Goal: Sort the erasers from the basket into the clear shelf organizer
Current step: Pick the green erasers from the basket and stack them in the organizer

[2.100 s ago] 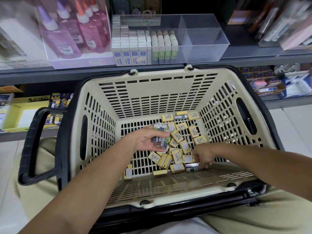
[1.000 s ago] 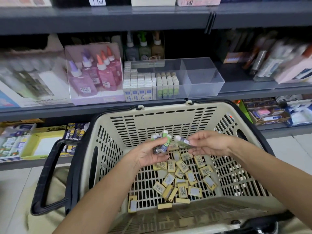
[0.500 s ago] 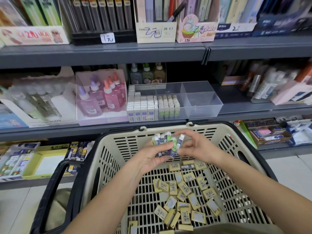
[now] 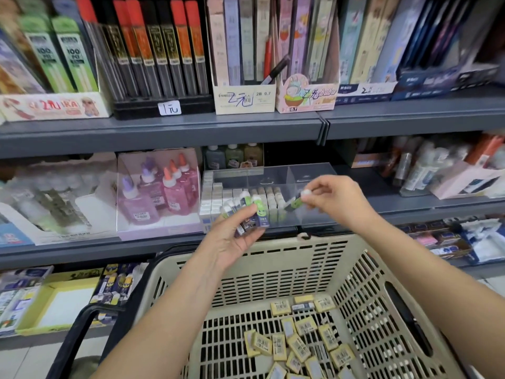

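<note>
Left hand (image 4: 232,236) is raised above the far rim of the basket (image 4: 300,258), palm turned toward the camera, forearm entering from lower left. Its fingers and thumb are curled round a bunch of sleeved erasers (image 4: 252,213), held upright with the white ends up, just in front of the clear shelf organizer (image 4: 314,173). At least four white ends are counted in the bunch; the exact number cannot be told. Right hand (image 4: 337,199) is held at about the same height, further right, wrist bent, forearm entering from lower right. A single green-sleeved eraser (image 4: 295,203) is pinched at its white end between thumb and forefinger, the sleeve hanging down and to the left; it is seen against the organizer near an inner divider, and whether it is inside cannot be told. Counts, left to right: about five pink glue bottles (image 4: 164,192) in a clear case beside the organizer; several rows of stocked erasers (image 4: 218,195) standing upright in the organizer's left part, too many and too blurred to count; roughly twenty yellow erasers (image 4: 299,347) lying loose on the basket floor, some cut by the frame edge, and one dark-sleeved eraser (image 4: 303,306) among them.
</note>
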Action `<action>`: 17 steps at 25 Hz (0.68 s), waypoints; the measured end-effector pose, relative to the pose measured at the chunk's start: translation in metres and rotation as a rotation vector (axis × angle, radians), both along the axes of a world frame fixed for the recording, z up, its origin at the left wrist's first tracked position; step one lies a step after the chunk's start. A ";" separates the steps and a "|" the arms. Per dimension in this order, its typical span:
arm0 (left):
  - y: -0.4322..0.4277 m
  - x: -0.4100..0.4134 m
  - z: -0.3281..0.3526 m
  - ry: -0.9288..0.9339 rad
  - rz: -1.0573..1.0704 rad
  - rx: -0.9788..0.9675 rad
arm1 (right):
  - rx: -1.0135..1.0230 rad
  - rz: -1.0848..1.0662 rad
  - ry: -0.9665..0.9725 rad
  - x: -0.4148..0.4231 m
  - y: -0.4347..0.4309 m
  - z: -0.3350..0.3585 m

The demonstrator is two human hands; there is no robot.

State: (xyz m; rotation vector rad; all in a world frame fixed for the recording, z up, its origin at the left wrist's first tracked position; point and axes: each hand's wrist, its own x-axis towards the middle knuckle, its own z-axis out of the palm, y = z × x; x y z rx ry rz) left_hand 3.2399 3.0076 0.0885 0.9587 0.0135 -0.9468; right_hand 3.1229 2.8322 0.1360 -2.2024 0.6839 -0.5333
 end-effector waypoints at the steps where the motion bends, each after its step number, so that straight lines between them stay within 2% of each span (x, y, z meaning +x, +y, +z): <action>1: 0.001 0.003 0.001 0.003 0.017 0.003 | -0.146 -0.018 0.031 0.005 -0.006 0.003; 3: 0.002 0.006 0.001 0.010 0.034 0.001 | -0.422 0.028 0.152 0.016 -0.010 0.004; 5: 0.004 0.006 -0.001 0.008 0.046 -0.012 | -0.533 0.091 0.272 0.025 -0.008 0.001; 8: 0.007 0.005 -0.004 0.001 0.058 -0.023 | -0.510 0.103 0.334 0.034 -0.013 0.011; 13: 0.012 0.003 -0.006 0.004 0.046 -0.021 | -0.623 0.144 0.465 0.039 -0.019 0.014; 17: 0.015 0.001 -0.007 -0.006 0.033 -0.012 | -0.484 0.203 0.487 0.046 -0.019 -0.001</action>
